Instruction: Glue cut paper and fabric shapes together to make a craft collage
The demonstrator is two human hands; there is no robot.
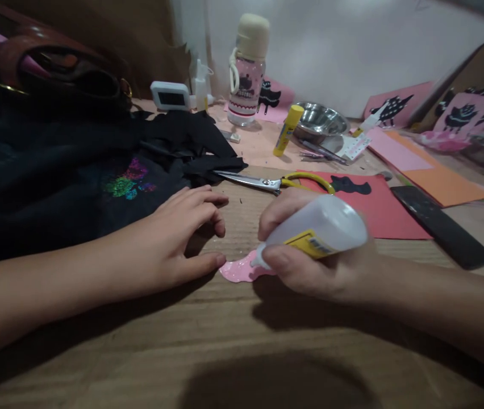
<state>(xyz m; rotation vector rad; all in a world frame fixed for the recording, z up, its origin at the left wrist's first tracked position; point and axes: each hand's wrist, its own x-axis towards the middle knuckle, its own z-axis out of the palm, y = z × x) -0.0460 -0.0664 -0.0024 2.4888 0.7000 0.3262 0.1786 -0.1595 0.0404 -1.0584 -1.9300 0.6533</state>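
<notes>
My right hand (310,261) grips a glue bottle (327,224) with a yellow label, tilted nozzle-down. Its tip meets or hovers just over a small wavy-edged pink paper cutout (237,270) on the cardboard surface (148,341); I cannot tell which. Wet, shiny glue shows on the cutout's left part, and its right part is hidden behind my right hand. My left hand (186,233) rests on its side with the fingers apart, its thumb tip touching the cutout's left edge. Yellow-handled scissors (267,182) lie just beyond both hands.
Red paper (395,216) carries a black cutout (348,184). A dark flat bar (442,227) lies to the right. A glue stick (288,130), a metal bowl (318,120) and a water bottle (248,74) stand behind. Black cloth (54,165) covers the left side.
</notes>
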